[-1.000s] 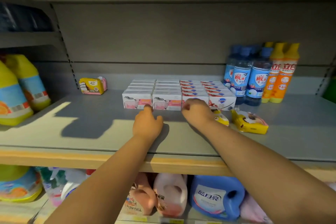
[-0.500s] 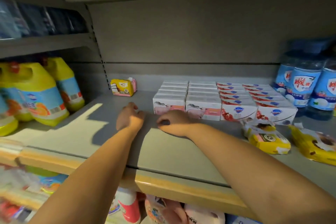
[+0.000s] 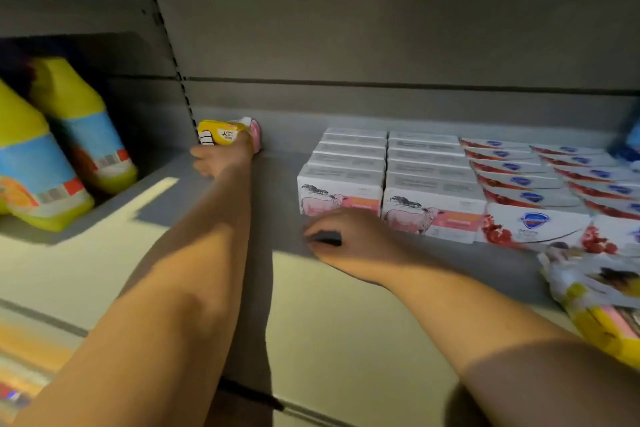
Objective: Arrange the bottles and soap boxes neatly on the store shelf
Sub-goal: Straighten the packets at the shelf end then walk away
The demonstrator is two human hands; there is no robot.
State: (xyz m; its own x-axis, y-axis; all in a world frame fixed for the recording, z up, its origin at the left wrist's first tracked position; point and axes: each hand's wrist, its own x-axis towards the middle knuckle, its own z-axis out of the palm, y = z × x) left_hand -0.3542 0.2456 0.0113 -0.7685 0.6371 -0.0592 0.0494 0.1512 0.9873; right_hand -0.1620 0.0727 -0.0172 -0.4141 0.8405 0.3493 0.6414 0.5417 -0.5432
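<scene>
A yellow and pink soap pack point(image 3: 221, 130) lies at the back left of the grey shelf point(image 3: 346, 340). My left hand point(image 3: 221, 158) reaches it, and its fingers curl round the pack's lower front. White soap boxes with a pink cow picture point(image 3: 349, 180) stand in two neat rows. Red and white soap boxes point(image 3: 533, 184) are lined up to their right. In front of the cow boxes my right hand point(image 3: 349, 244) rests on the shelf, fingers loosely curled, holding nothing.
Two large yellow detergent bottles point(image 3: 83, 135) stand on the neighbouring shelf at the left, past the slotted upright point(image 3: 173, 55). A loose yellow soap pack point(image 3: 602, 302) lies at the front right. A blue bottle point(image 3: 633, 142) shows at the right edge.
My left hand has moved from the shelf front to the back left and closed on the yellow pack. The right hand stays in front of the cow boxes. The view has swung left.
</scene>
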